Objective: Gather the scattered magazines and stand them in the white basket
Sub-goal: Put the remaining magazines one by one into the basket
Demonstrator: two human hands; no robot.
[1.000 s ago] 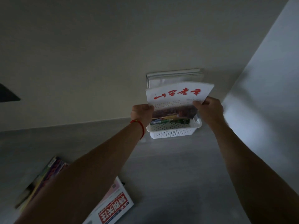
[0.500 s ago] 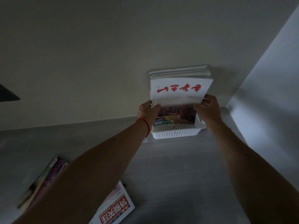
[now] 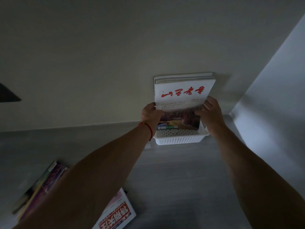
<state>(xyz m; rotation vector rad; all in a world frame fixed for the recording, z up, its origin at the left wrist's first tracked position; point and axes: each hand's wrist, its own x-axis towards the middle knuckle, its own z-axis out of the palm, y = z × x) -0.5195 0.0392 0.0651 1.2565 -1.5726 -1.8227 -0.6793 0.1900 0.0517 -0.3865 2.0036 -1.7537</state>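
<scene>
A white perforated basket [image 3: 179, 140] sits on the grey surface against the back wall. A white magazine with red calligraphy [image 3: 183, 95] stands upright in it, leaning on several other magazines [image 3: 183, 77] behind it. My left hand [image 3: 151, 113] grips its left edge. On its right edge, my right hand [image 3: 210, 109] holds it with curled fingers. At the near left lie two more magazines: a dark colourful one [image 3: 41, 184] and a white one with red characters [image 3: 115, 215], both partly hidden by my left forearm.
The pale back wall [image 3: 99, 55] meets a white side wall [image 3: 272, 104] just right of the basket. A dark shape [image 3: 8, 95] shows at the left edge. The grey surface [image 3: 181, 179] stretches between the basket and the lying magazines.
The white magazine has gone from tilted forward to upright against the stack, lower in the basket. Both hands moved with it and slid to its sides.
</scene>
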